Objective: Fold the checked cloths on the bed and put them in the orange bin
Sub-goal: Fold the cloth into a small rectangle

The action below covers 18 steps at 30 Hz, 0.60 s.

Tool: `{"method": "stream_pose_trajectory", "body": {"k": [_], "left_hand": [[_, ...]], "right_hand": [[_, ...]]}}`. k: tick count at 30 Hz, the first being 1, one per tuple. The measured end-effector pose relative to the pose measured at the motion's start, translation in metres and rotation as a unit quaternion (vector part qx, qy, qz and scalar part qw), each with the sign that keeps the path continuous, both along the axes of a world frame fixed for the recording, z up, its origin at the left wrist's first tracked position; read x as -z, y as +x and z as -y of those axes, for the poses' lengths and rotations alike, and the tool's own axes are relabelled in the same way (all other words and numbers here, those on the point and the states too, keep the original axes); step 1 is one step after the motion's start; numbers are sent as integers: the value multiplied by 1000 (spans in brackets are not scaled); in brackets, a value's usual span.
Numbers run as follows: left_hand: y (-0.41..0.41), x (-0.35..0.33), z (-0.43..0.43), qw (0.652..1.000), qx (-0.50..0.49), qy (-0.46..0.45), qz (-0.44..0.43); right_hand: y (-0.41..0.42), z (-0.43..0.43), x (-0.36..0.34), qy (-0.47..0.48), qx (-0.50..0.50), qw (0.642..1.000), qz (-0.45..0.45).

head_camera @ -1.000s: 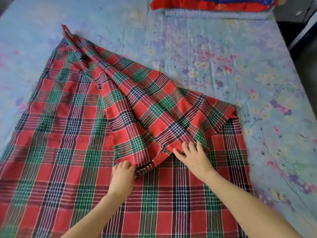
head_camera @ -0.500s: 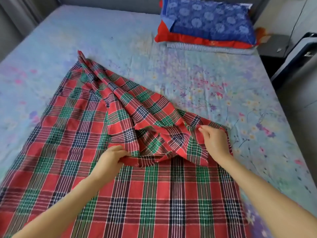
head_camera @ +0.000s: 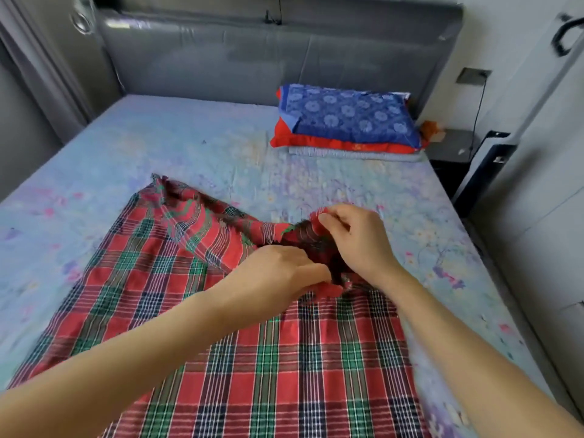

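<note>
Head view, single frame.

- Checked cloth (head_camera: 300,374): red, green and navy plaid. It lies on the bed (head_camera: 158,147) at the end far from the headboard (head_camera: 268,64). The part farthest from the headboard lies flat on the floral sheet. The edge nearest the headboard is gathered into a loose, creased ridge raised off the flat layer; detail there is motion-blurred.
- Left hand (head_camera: 278,273): reaches in over the flat cloth. Its fingers (head_camera: 313,273) are curled and pinch a bunched edge of the raised fabric.
- Right hand (head_camera: 357,245): slightly nearer the headboard than the left hand, and close beside it. Its fingers (head_camera: 335,222) are curled, with the fingertips closed on a red corner of the same cloth, lifted clear of the sheet.
- Both forearms are bare.
- Blue floral pillow (head_camera: 347,118): sits against the headboard, toward its right end, on top of a red pillow (head_camera: 331,145). The red pillow rests on a folded grey blanket (head_camera: 354,154).
- Dark nightstand (head_camera: 452,147): beside the bed, off the headboard's right end.
</note>
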<state>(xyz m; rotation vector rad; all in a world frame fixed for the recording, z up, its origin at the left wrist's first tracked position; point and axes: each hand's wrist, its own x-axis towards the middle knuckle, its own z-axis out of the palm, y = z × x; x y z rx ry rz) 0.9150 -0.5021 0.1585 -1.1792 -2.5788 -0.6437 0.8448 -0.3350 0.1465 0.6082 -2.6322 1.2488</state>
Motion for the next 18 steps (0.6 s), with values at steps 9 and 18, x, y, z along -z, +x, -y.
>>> {"method": "stream_pose_trajectory", "body": {"k": [9,18], "left_hand": [[-20,-95,-13,977,-198,80,-15],[-5,-130,-42,982,-171,42,-68]], "right_hand": [[29,-11,-92,-100,-51,994,1],[53,-35,-123,-118,-48,992,20]]}}
